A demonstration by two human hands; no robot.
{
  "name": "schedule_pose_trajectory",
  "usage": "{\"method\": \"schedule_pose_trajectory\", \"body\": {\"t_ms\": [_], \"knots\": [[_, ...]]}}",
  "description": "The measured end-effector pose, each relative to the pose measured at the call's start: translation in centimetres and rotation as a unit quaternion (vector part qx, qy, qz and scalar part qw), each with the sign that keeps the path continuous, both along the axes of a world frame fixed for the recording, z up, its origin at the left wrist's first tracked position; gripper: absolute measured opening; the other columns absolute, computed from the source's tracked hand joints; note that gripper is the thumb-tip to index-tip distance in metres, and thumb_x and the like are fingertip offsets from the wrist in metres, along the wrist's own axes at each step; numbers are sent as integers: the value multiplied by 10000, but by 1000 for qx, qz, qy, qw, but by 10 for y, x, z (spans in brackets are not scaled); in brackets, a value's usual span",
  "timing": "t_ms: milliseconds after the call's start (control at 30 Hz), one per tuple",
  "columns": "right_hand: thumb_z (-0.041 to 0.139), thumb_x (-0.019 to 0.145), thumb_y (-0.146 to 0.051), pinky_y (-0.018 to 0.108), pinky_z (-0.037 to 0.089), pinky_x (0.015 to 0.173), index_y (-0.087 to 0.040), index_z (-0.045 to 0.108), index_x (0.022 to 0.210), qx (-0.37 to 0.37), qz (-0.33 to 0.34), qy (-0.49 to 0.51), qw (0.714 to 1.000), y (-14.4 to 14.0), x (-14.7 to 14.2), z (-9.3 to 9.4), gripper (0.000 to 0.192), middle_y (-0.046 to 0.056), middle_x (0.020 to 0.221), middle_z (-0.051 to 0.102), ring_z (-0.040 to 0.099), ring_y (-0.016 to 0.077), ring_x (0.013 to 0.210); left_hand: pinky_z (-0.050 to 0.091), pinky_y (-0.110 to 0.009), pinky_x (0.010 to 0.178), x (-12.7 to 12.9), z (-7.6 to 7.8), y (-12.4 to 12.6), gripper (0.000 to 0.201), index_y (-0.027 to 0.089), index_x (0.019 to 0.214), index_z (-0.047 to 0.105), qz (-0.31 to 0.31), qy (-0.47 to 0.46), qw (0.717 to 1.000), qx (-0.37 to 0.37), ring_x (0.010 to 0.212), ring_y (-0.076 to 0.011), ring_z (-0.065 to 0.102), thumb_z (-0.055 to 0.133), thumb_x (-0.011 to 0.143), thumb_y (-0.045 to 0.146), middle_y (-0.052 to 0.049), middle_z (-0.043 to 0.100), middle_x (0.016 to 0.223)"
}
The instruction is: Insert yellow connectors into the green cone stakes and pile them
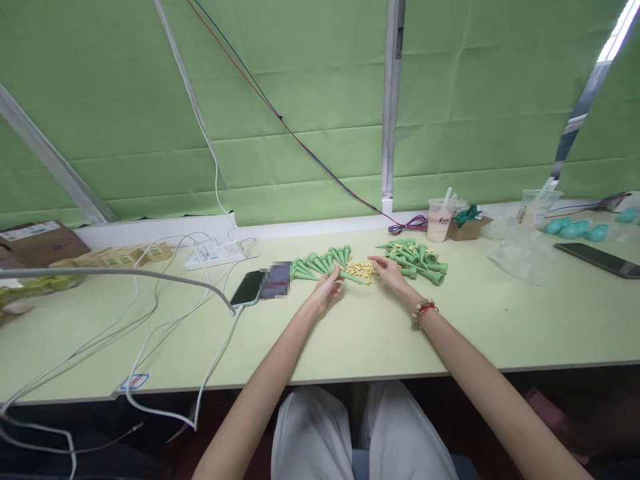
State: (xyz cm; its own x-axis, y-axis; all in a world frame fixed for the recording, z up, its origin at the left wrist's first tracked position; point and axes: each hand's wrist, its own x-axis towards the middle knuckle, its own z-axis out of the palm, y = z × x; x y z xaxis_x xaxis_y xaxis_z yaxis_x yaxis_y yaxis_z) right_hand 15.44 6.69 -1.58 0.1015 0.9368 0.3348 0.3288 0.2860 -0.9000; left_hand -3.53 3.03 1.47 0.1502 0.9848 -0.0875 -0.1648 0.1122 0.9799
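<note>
Pinches a cone (354, 277) in left hand (327, 288) mid-frame, with right hand (393, 275) by pegs (361, 269) (cannot tell how closed, or on what).

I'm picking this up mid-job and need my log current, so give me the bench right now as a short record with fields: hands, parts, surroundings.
Left hand: the left hand holds one green cone, narrow end pointing right
Right hand: the right hand is beside the yellow pieces; whether it grips one is unclear
Finger-side parts: yellow pieces loose between the hands
Left group: row of green cones
Right group: pile of green cones
Far left: phone, power strip
Behind right group: cup with straw
</note>
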Motion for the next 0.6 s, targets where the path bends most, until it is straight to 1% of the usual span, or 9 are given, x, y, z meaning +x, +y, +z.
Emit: {"method": "schedule_pose_trajectory", "body": {"t_ms": [67,133,200,300,367,433,467,533,600], "knots": [[497,811,-312,243,455,642,-178,665,992,-33,38,108,993,-2,-4,2,281,56,911,666,587,123,709,218,-152,379,-1,2,-1,452,162,801,485,-3,-15,1000,-4,432,-6,388,723,613,497,0,552,740],[618,733,-361,226,443,623,-182,678,901,-75,92,228,966,-5,-10,3,253,37,851,662,577,115,696,230,-149,385,-1,3,-2,456,160,829,501,-9,-23,1000,2,448,-2,400,750,596,463,-31,599,831],[718,639,-375,217,422,595,-179,678,820,-105,129,290,943,-8,-16,5,269,20,779,654,561,108,664,237,-146,389,-3,3,-2,456,155,856,531,-10,-20,1000,19,467,-5,419,763,587,441,-45,617,874],[768,584,-391,216,413,588,-180,656,745,-119,123,321,932,-12,-22,7,287,7,735,649,560,106,650,230,-148,383,-7,3,1,466,149,916,585,-4,-12,999,51,463,-8,415,735,612,470,-45,632,874],[769,592,-401,216,426,607,-185,634,709,-117,114,337,927,-14,-24,9,280,11,753,657,582,113,685,216,-151,372,-10,1,4,495,158,970,597,9,-14,998,61,418,-3,358,704,634,505,-35,646,838],[761,611,-415,215,441,620,-192,616,696,-122,122,352,920,-17,-25,11,279,17,764,665,604,123,717,215,-154,365,-12,-1,7,501,163,987,602,25,-18,998,63,384,-8,308,665,660,539,-15,640,739],[757,617,-424,216,447,622,-196,610,695,-126,132,357,916,-19,-27,12,283,18,756,666,610,126,717,226,-157,365,-12,-1,8,487,158,960,613,24,-21,998,62,380,-17,311,633,683,558,-9,625,681],[750,620,-448,220,458,619,-198,601,690,-134,154,364,909,-24,-31,14,299,18,729,659,613,128,692,264,-157,376,-12,-2,8,446,147,901,620,9,-34,998,43,405,-40,384,592,724,556,-15,612,636],[755,606,-455,225,465,618,-198,596,688,-131,182,367,903,-29,-37,16,313,13,708,646,602,124,659,354,-164,435,-11,-2,7,379,150,917,608,-25,-62,998,18,469,-63,481,584,766,497,-38,642,692]]}}
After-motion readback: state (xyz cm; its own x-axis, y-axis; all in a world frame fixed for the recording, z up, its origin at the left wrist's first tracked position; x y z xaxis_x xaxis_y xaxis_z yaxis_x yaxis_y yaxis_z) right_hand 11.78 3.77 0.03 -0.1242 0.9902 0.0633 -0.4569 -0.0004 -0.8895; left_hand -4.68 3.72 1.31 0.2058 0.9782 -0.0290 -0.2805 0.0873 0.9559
